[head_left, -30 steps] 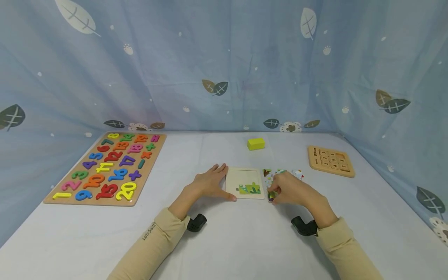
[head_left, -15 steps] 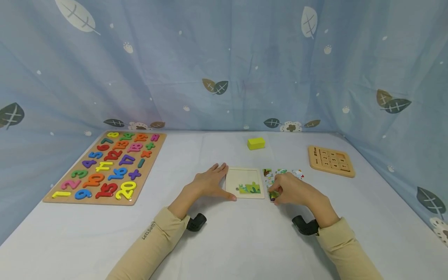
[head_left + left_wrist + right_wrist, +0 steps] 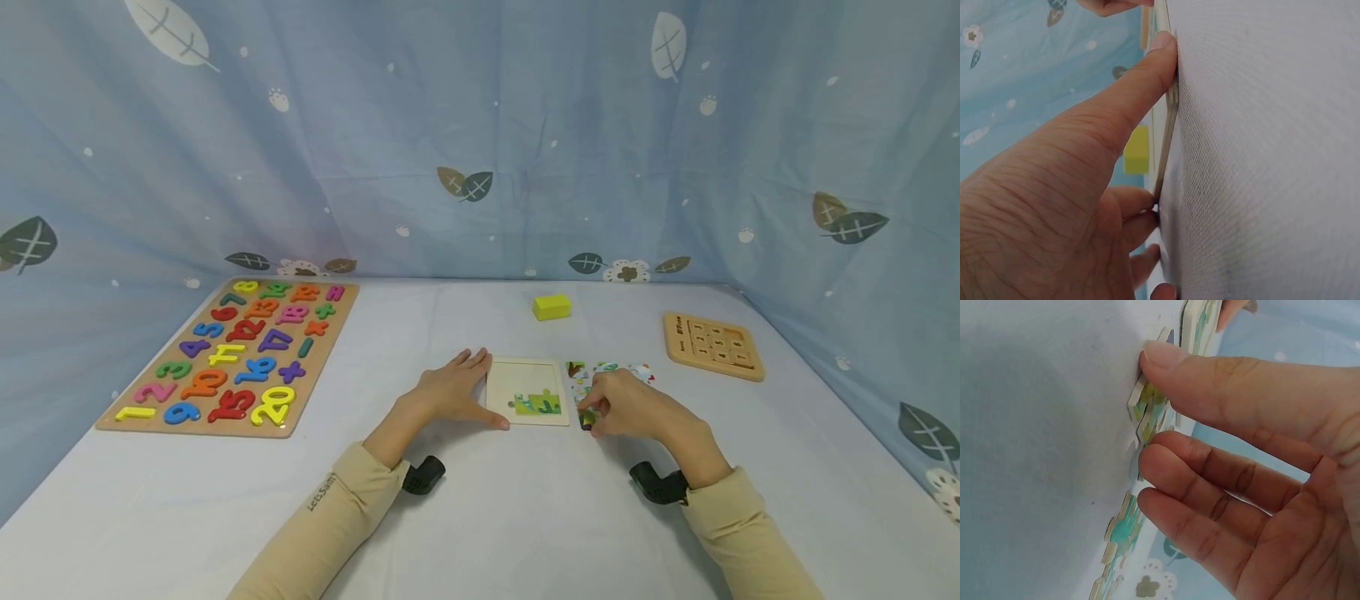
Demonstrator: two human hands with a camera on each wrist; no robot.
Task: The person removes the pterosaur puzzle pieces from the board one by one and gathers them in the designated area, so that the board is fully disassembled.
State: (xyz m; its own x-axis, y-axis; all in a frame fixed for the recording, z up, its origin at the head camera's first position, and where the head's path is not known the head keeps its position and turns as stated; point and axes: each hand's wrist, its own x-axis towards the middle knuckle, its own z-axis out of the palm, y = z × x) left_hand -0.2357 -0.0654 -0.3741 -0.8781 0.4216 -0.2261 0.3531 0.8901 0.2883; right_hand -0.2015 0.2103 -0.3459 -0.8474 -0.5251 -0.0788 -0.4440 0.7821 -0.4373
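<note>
The left hand point(image 3: 450, 392) lies flat with straight fingers against the left edge of a square pale wooden puzzle tray point(image 3: 527, 372), thumb tip pressed to its near-left corner; the left wrist view shows the thumb point(image 3: 1159, 55) on the tray's thin rim. Inside the tray sits one green jigsaw piece point(image 3: 537, 405), low and to the right, the other cells bare. The right hand point(image 3: 626, 404) is just right of the tray, thumb and fingers pinching one greenish loose jigsaw piece point(image 3: 1145, 405) at the near end of a small cluster of coloured cardboard pieces point(image 3: 609, 370); their count cannot be told. The two hands stand apart, the tray between them.

The pale cloth-covered worktop point(image 3: 525, 517) lies bare in front of both sleeves. Farther back rests one yellow block point(image 3: 551, 307). At the left edge is one wooden board of coloured numbers point(image 3: 234, 358); at the right, one small wooden sliding-number board point(image 3: 712, 344).
</note>
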